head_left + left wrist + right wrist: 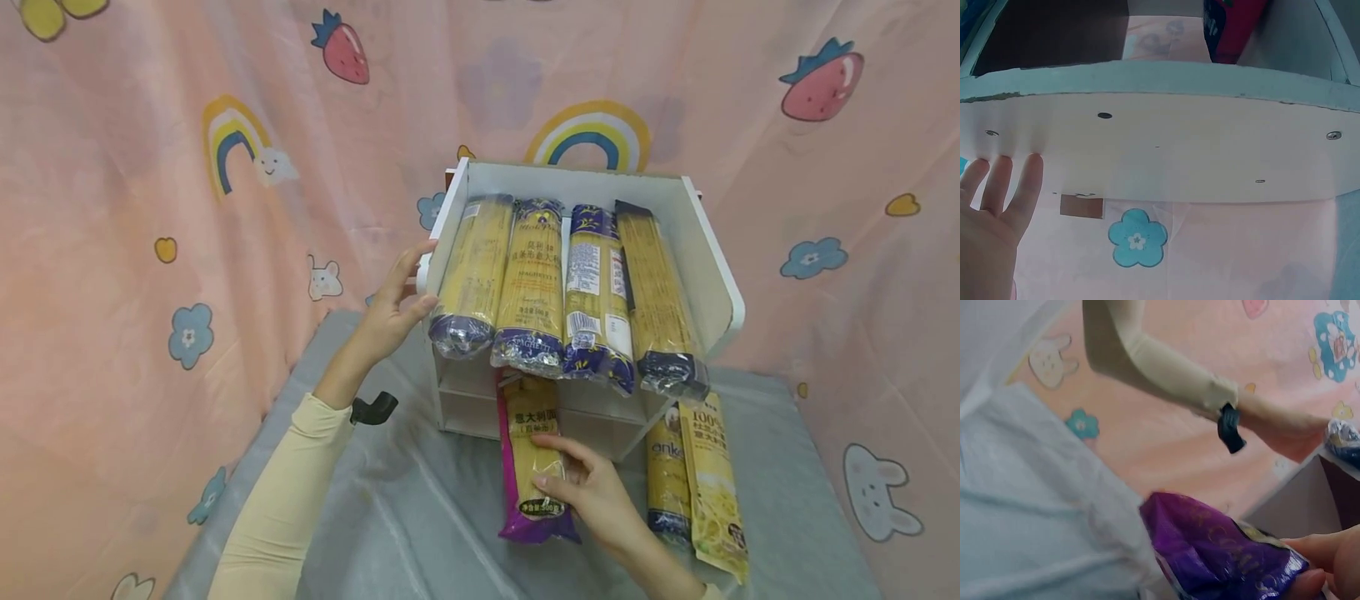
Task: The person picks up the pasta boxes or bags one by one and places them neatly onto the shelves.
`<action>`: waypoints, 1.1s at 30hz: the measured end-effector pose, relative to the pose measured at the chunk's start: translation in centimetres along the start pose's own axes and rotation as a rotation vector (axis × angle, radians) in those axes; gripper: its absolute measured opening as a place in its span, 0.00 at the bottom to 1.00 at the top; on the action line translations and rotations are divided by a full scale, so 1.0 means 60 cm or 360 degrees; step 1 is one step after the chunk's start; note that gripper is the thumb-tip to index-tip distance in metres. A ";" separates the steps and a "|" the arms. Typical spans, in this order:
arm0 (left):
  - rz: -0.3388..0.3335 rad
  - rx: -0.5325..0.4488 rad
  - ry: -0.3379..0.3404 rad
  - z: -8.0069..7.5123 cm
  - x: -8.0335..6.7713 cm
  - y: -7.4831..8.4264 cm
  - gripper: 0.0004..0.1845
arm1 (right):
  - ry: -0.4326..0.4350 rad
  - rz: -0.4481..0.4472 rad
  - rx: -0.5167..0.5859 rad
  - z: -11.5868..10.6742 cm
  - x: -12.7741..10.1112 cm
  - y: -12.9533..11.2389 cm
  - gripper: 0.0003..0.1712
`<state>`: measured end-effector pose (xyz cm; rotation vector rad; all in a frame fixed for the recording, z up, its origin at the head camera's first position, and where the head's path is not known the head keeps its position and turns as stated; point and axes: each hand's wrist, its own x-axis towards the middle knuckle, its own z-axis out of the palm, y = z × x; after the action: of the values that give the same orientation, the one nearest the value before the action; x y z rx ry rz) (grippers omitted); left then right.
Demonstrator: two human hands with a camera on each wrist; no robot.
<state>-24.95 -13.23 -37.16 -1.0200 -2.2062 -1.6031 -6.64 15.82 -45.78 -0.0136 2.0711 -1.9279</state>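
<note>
A white shelf unit point(716, 250) carries several spaghetti packs on its top, among them a clear pack with a navy end point(472, 258) and a blue-and-yellow one point(528, 283). My left hand point(393, 304) rests against the shelf's left side. Its fairly straight fingertips touch the outer panel point(1179, 144) in the left wrist view. Lower down, my right hand point(592, 492) pinches the near part of a purple-edged spaghetti packet point(525, 417) between thumb and fingers. That packet's far end lies at the lower compartment opening, beneath the top packs. Its purple end point(1204, 550) fills the lower right wrist view.
Two more pasta packs, a clear one point(667, 475) and a yellow one point(712, 483), lie right of the shelf on the grey cloth point(390, 508). A pink patterned curtain point(420, 83) hangs behind. Inside the shelf, a dark red pack point(1238, 31) shows.
</note>
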 end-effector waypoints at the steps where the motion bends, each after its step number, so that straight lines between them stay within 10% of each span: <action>1: 0.0002 0.0004 0.0001 0.000 0.000 0.000 0.45 | 0.0022 -0.0009 -0.0022 0.000 0.001 0.001 0.31; 15: 0.0008 0.0010 0.0030 -0.001 0.000 -0.002 0.46 | 0.0300 -0.0262 -0.0209 0.011 0.030 0.007 0.15; 25: -0.0008 0.0013 0.0031 0.003 -0.001 -0.001 0.47 | -0.0060 -0.0418 -0.0332 0.005 0.031 0.014 0.44; 33: -0.0018 0.0023 0.0035 0.002 -0.001 0.001 0.48 | 0.0107 -0.0664 -0.0625 0.009 0.032 0.037 0.40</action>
<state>-24.87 -13.11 -37.20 -0.9831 -2.2101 -1.5930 -7.87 15.10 -48.39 -0.5111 2.6247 -1.7036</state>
